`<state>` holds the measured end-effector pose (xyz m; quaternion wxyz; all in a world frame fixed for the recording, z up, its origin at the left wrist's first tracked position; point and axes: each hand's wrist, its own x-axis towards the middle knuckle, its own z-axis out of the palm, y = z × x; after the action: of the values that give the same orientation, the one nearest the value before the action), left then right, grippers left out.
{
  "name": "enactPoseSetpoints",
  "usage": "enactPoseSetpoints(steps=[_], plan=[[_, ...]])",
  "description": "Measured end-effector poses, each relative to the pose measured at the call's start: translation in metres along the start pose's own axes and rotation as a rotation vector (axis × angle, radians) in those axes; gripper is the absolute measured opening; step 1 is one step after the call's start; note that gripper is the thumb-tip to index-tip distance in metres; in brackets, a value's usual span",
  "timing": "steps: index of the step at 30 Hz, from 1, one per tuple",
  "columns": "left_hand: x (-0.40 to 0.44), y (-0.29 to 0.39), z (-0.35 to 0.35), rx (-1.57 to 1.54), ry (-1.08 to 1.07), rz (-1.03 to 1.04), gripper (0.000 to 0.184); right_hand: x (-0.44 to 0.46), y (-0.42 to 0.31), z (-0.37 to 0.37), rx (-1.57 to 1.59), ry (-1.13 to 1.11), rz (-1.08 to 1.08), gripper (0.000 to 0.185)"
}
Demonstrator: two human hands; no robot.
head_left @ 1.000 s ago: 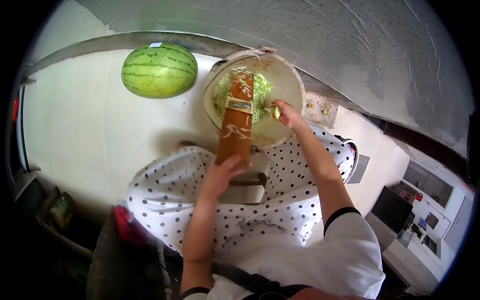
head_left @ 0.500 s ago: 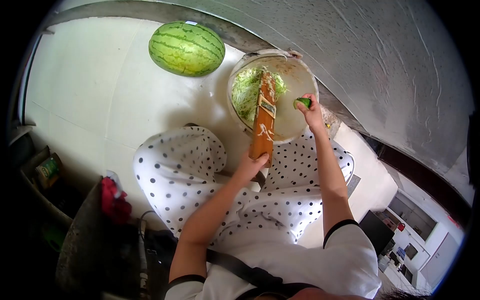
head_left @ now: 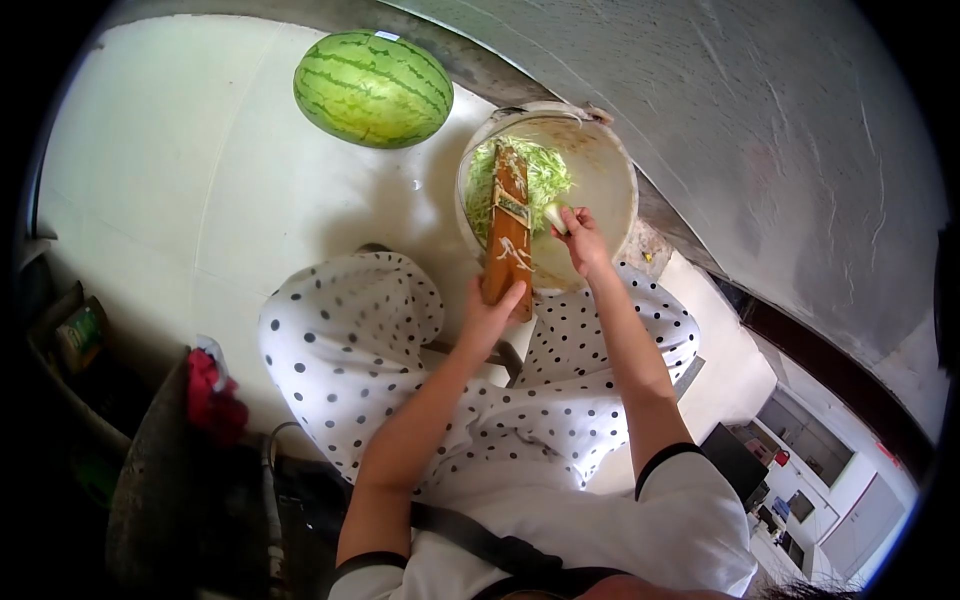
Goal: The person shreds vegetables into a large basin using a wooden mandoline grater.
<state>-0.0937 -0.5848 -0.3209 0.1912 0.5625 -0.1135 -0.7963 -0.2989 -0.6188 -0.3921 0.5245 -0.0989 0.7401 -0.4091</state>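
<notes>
My left hand (head_left: 489,312) is closed around the lower end of a wooden grater board (head_left: 510,225), which leans into a white bucket (head_left: 622,215). A blade is set in the board's middle, and pale shreds stick to its face. Pale green shredded vegetable (head_left: 545,172) lies in the bucket, on both sides of the board. In my right hand (head_left: 583,240) is a short vegetable piece (head_left: 555,216), its pale face turned toward the board. The piece is just right of the blade; whether it touches the board I cannot tell.
A whole watermelon (head_left: 373,90) lies on the pale floor beyond the bucket, to the left. A grey wall (head_left: 720,120) runs close along the right. Red cloth (head_left: 215,400) hangs at the lower left by dark containers. My knees in dotted trousers (head_left: 350,310) flank the bucket's near side.
My right hand has moved left toward the board and turned the vegetable piece, so its pale face shows instead of green skin. The board has shifted slightly left and stands more upright in view.
</notes>
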Motion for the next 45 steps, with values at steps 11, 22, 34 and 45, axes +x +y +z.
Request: enactPoseSetpoints(steps=[11, 22, 34, 45], plan=[[0.025, -0.011, 0.002, 0.033, 0.197, 0.297, 0.031, -0.017, 0.005, 0.055, -1.017, 0.015, -0.406, 0.017], [0.028, -0.011, 0.004, -0.061, 0.171, 0.313, 0.024, 0.002, -0.006, 0.071, -1.244, -0.031, -0.381, 0.017], [0.022, -0.002, 0.002, 0.026, 0.11, 0.25, 0.024, 0.083, 0.014, 0.064, -1.186, 0.155, -0.443, 0.015], [0.027, -0.003, -0.002, 0.08, 0.135, 0.306, 0.023, 0.084, 0.006, 0.079, -1.173, 0.119, -0.396, 0.014]])
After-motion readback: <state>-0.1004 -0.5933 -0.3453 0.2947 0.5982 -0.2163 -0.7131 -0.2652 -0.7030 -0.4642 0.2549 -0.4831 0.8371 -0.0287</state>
